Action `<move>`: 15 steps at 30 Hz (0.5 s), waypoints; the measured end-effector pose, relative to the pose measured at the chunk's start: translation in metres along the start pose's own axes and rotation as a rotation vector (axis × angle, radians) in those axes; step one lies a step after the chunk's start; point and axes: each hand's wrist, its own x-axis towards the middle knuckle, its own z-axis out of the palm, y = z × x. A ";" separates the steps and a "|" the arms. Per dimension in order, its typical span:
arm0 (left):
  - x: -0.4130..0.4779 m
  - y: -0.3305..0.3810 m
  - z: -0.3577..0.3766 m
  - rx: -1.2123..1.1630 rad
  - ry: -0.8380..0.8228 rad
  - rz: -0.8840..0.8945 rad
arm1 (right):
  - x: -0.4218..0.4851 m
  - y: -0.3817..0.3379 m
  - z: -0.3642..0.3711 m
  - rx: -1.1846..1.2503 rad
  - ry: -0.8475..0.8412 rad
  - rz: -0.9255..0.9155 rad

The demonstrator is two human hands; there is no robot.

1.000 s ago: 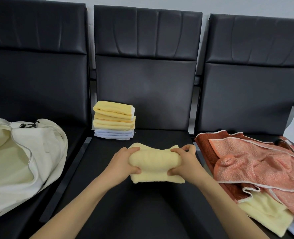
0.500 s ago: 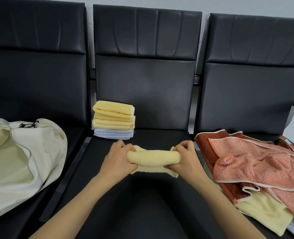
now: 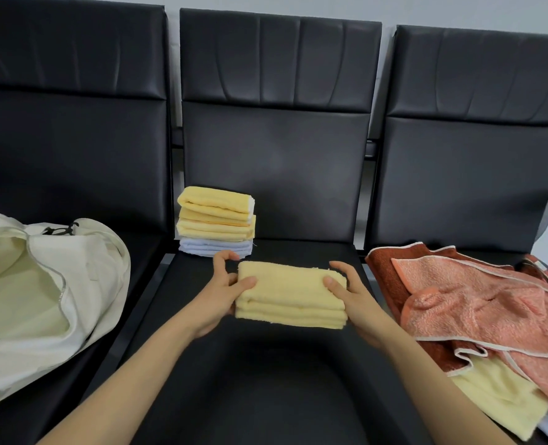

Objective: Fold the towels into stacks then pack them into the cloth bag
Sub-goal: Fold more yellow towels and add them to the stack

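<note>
The folded pale yellow towel (image 3: 293,297) is gripped at its left end by the left hand (image 3: 216,297), with the thumb laid on top and the fingers curled round the edge. Its right end is gripped the same way by the right hand (image 3: 351,295). The towel is held between the two hands as a thick, layered packet just above the middle seat (image 3: 266,390); whether its underside touches the seat cannot be told.

Just beyond the left hand, at the far left corner of the same seat, a stack (image 3: 216,224) of folded yellow towels is seen on a pale blue one. On the seat to the left the cloth bag (image 3: 41,284) is lying with its mouth open. On the seat to the right a heap of unfolded towels (image 3: 478,303) in rust, salmon and yellow is waiting.

The fold appears to be done, and placement on the stack is judged to come next. The layers are loose at the near edge, so the packet could spring open if either grip is released early. The stack is already tall and uneven, so it could be tipped or pushed askew if the towel is set down off centre or the left hand is brushed against it
</note>
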 end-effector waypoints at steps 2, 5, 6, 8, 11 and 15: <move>0.003 -0.003 0.001 0.070 0.001 0.022 | 0.000 0.000 0.001 0.075 -0.063 0.051; 0.006 -0.004 -0.004 0.028 -0.020 -0.012 | 0.001 0.000 -0.006 0.151 -0.187 0.040; 0.006 -0.004 -0.006 0.002 -0.050 -0.026 | 0.002 -0.001 -0.009 0.141 -0.217 0.016; 0.009 -0.002 -0.012 -0.019 -0.102 -0.042 | 0.007 -0.002 -0.012 0.070 -0.254 -0.033; 0.022 0.003 -0.022 0.012 -0.087 -0.062 | 0.025 -0.009 -0.007 -0.006 -0.260 -0.061; 0.063 0.030 -0.042 0.070 0.092 0.033 | 0.076 -0.039 0.018 -0.040 -0.193 -0.115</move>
